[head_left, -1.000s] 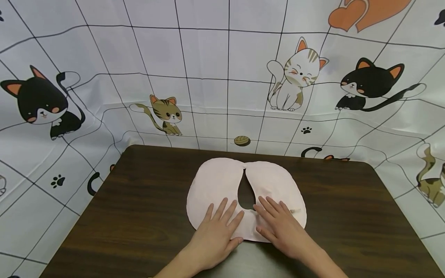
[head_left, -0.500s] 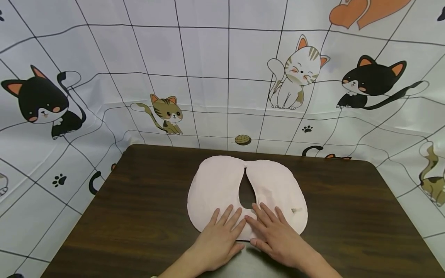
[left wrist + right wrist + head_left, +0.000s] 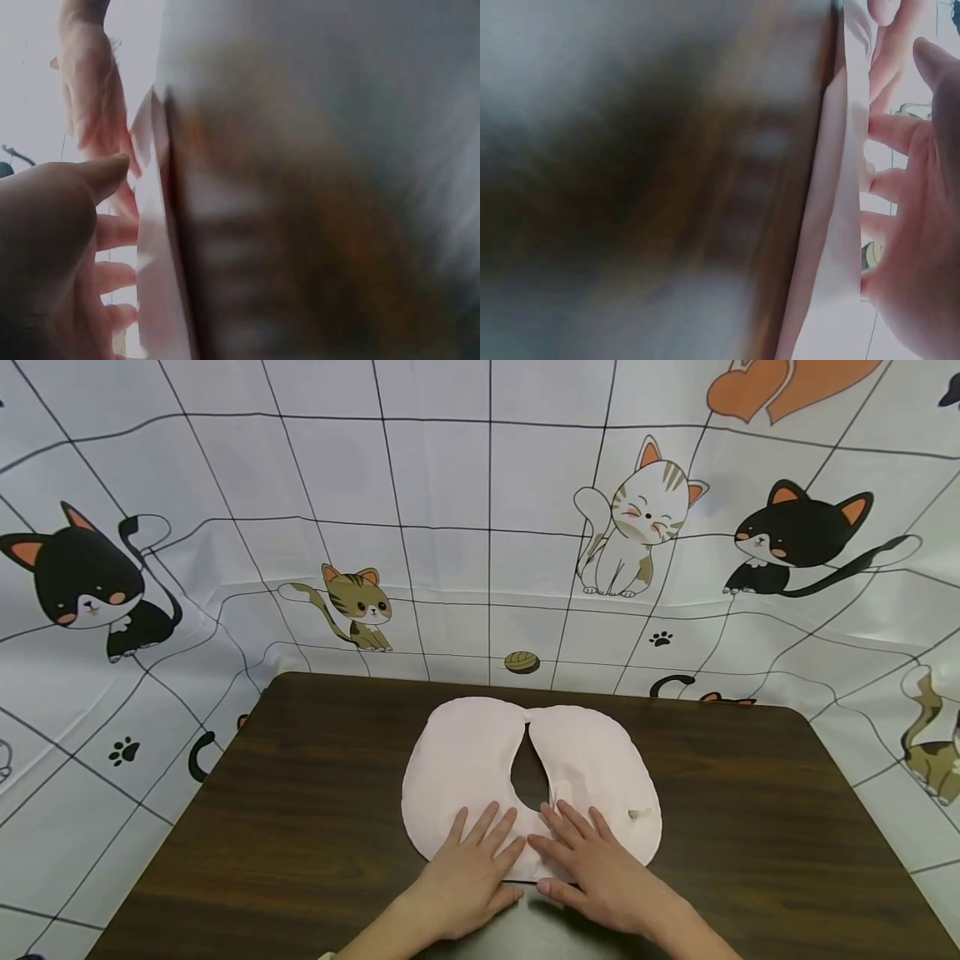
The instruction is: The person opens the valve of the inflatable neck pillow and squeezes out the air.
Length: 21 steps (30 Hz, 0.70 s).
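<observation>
A pale pink, U-shaped neck pillow [image 3: 457,760] lies flat on the dark wood table, its two ends meeting at the far side around an oval gap. My left hand [image 3: 467,881] rests on its near-left part with fingers spread and straight. On the near-right part lies my right hand [image 3: 600,877], also with straight fingers, its fingertips close to the gap's lower edge. A small pale tab [image 3: 636,814] shows on the pillow's right side. In the left wrist view, fingertips [image 3: 116,276] touch the pillow's thin edge [image 3: 161,300]; the right wrist view has fingertips [image 3: 877,225] against it likewise.
The brown wood-grain table [image 3: 300,810] extends to both sides of the pillow, with a shiny reflection near its front. Behind and beside it hangs a white grid-patterned sheet [image 3: 442,477] printed with cartoon cats.
My right hand has slid left and slightly toward me across the pillow, uncovering more of the small tab. The left hand has shifted slightly toward me. The pillow stays in place.
</observation>
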### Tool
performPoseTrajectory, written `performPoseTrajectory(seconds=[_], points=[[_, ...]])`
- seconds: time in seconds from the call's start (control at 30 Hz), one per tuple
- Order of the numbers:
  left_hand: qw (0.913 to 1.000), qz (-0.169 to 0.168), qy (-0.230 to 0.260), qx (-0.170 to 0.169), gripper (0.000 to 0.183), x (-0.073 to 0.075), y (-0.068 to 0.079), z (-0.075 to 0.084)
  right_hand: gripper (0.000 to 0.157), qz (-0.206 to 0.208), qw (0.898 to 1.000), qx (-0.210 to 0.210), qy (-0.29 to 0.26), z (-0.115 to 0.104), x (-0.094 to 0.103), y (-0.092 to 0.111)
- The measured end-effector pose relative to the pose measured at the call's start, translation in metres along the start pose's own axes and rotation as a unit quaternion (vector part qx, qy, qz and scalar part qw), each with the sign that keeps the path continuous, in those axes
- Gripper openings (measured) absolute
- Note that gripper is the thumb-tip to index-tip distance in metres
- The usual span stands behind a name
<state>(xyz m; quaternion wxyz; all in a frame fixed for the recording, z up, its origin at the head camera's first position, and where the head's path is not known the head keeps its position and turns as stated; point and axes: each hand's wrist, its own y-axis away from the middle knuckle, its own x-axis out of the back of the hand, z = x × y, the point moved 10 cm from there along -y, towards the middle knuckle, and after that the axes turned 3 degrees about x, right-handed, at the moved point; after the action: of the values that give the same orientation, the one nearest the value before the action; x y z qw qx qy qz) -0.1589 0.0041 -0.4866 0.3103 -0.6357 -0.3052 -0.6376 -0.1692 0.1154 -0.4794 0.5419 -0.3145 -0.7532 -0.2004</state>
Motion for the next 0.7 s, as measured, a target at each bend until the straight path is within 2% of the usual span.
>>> performPoseTrajectory(seconds=[0.13,0.27,0.47,0.57,0.7], points=[[0.9997,0.003,0.018,0.016,0.061,0.003,-0.007,-0.016,0.057,0.029,0.999,0.033,-0.006,0.004,0.01,-0.007],[0.9981,0.006,0.05,0.034,0.06,0.016,-0.02,-0.034,0.057,0.047,0.998,0.047,-0.016,0.016,0.022,-0.017],[0.9939,0.03,0.084,0.065,0.058,0.03,-0.046,-0.066,0.06,0.073,0.997,0.028,-0.012,0.04,0.04,-0.04],[0.9927,0.042,0.074,0.086,0.058,0.03,-0.062,-0.082,0.062,0.088,0.996,0.016,-0.008,0.053,0.047,-0.053],[0.9907,0.051,0.058,0.112,0.057,0.029,-0.083,-0.099,0.061,0.103,0.994,-0.025,0.003,0.073,0.051,-0.068]])
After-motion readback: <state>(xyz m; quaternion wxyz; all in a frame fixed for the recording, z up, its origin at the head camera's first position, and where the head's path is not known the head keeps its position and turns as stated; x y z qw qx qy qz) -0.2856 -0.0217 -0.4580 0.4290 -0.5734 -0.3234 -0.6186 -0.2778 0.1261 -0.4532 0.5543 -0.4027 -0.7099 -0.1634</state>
